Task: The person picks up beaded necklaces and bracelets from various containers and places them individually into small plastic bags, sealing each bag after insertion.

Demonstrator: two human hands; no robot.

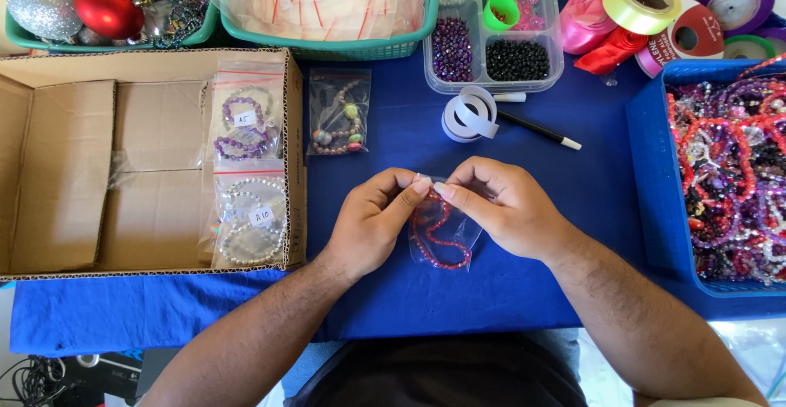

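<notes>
clear bag (pixel 442 239) of red beads is pinched at its top edge by left hand (pixel 372 219) and right hand (pixel 512 206), fingertips pressed together.

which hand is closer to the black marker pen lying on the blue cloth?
Right. The right hand sits just below the black marker pen with a white cap, pinching the small clear bag of red beads. The left hand is further left, on the bag's other side.
</notes>
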